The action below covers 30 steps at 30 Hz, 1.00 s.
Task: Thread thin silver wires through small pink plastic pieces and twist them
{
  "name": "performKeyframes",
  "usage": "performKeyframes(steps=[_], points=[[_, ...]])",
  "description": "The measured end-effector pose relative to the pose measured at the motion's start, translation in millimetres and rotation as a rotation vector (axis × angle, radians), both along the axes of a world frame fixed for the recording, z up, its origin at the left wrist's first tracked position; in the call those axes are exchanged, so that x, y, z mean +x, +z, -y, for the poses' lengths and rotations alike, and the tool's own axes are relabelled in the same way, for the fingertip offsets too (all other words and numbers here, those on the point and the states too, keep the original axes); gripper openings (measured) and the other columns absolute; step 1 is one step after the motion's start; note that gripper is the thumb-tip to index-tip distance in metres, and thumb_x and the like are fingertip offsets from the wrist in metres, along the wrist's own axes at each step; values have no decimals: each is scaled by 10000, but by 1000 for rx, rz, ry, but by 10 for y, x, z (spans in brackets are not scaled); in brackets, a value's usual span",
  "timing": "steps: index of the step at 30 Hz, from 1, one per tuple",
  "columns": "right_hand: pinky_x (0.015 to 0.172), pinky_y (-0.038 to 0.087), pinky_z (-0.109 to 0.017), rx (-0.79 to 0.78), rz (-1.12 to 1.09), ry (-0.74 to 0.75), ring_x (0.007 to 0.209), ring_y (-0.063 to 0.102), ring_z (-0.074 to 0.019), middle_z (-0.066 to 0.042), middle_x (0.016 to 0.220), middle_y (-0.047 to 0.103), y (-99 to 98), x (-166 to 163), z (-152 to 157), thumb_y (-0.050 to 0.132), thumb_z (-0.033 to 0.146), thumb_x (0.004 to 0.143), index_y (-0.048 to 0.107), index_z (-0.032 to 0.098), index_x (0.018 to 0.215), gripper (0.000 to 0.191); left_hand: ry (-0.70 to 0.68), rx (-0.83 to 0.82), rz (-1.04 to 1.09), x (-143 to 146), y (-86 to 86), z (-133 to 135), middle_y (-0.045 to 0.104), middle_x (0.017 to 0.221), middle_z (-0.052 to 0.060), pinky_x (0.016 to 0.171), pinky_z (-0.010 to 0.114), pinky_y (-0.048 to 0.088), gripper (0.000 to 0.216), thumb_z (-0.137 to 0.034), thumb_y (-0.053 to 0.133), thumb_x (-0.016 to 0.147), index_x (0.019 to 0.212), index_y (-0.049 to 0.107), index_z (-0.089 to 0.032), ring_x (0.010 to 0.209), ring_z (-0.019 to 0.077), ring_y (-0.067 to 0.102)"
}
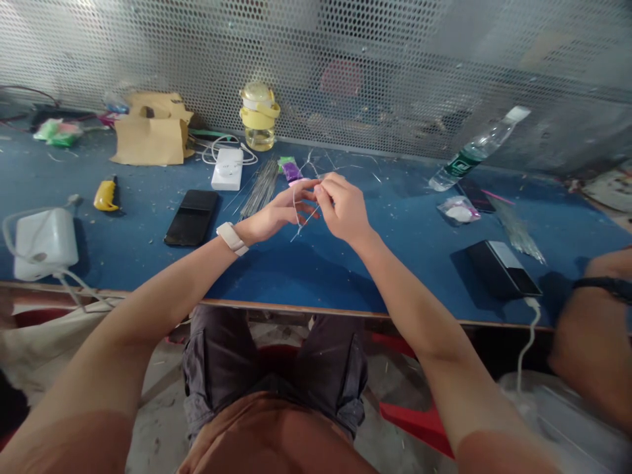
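Observation:
A thin, pale wire (295,201) is bent into a loop between my two hands above the blue table. My right hand (344,205) is closed, pinching the wire between thumb and fingers. Reaching in from the other side, my left hand (277,214) has its fingertips against the wire close to the right hand's pinch; its exact grip is partly hidden. One twisted wire end hangs below the fingers. Just behind the left hand lie a bundle of straight thin wires (261,187) and a small purple packet (291,171).
On the blue table (316,276) sit a black phone (191,217), white power bank (228,169), yellow cutter (105,196) and yellow-lidded bottle (259,118). To the right are a water bottle (476,151), a black box-shaped device (501,270) and another person's arm (597,329). Perforated metal (395,85) stands behind.

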State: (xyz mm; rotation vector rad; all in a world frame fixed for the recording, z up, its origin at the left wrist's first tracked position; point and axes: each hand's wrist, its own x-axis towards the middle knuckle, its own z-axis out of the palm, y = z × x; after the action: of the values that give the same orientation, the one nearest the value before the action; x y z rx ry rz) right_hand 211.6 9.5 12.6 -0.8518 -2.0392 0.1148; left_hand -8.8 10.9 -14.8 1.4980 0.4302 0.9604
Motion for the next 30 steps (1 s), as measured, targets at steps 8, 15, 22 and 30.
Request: performKeyframes(steps=[8, 15, 22, 30], points=[[893, 558, -481, 110, 218, -40, 993, 676, -302, -118, 1054, 758, -22, 60, -84, 406, 435, 1216, 737, 254, 972, 450, -8, -179, 85, -24, 123, 33, 823, 1352, 135, 843, 414, 640, 473, -521, 694, 904, 1257, 806, -227, 1097, 308, 809], [899, 557, -454, 49, 212, -35, 1022, 687, -295, -120, 1052, 753, -73, 5, -68, 408, 459, 1219, 728, 250, 950, 467, 183, -47, -85, 61, 117, 88, 820, 1278, 97, 870, 331, 619, 435, -573, 772, 1058, 1320, 781, -226, 1023, 211, 802], [869, 526, -440, -134, -46, 34, 805, 611, -240, -56, 838, 659, -84, -63, -50, 325, 821, 1169, 644, 266, 796, 741, 236, 181, -184, 58, -61, -41, 812, 1327, 127, 885, 350, 631, 518, -334, 737, 1056, 1562, 699, -233, 1016, 216, 812], [827, 536, -419, -309, -313, 143, 739, 606, -213, -14, 692, 610, -38, -19, -131, 517, 924, 1068, 716, 268, 718, 770, 165, 241, -176, 18, -106, -54, 699, 1580, 181, 951, 384, 644, 868, -161, 855, 897, 1712, 593, -309, 1132, 237, 823]])
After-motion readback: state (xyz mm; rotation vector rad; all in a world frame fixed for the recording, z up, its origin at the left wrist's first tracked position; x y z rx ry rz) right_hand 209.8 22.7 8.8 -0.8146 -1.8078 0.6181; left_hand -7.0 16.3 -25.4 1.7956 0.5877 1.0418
